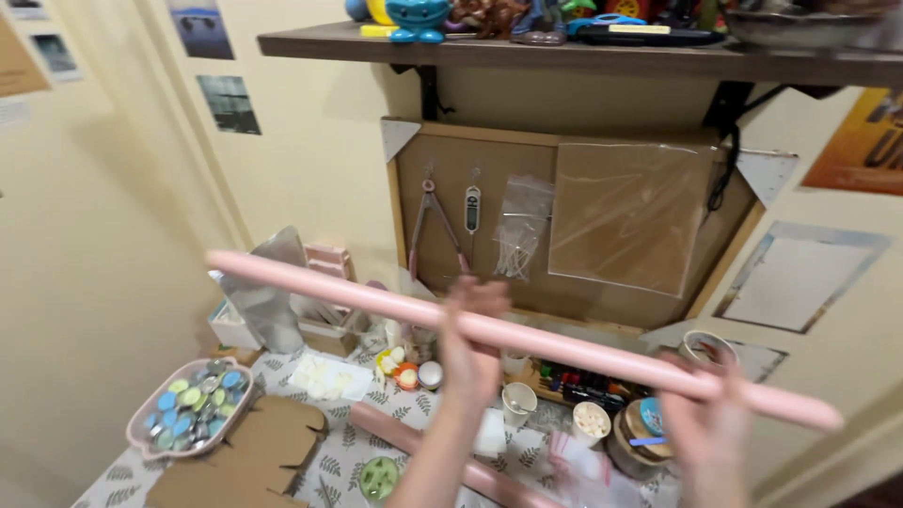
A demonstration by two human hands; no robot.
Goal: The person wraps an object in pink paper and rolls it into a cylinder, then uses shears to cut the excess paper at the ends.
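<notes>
Aloft above the cluttered table [339, 456], a long pink tube [517, 337] rests gripped in both hands, left hand [473, 343] closed mid-length, right hand [707, 414] wrapped near its end; lowering it calls for steady, level arms.

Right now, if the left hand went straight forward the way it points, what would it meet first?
The left hand, closed around the long pink tube, points up and away toward the wall. The first thing in that line looks like the brown pegboard with its small plastic bag, though depth is hard to judge here.
</notes>
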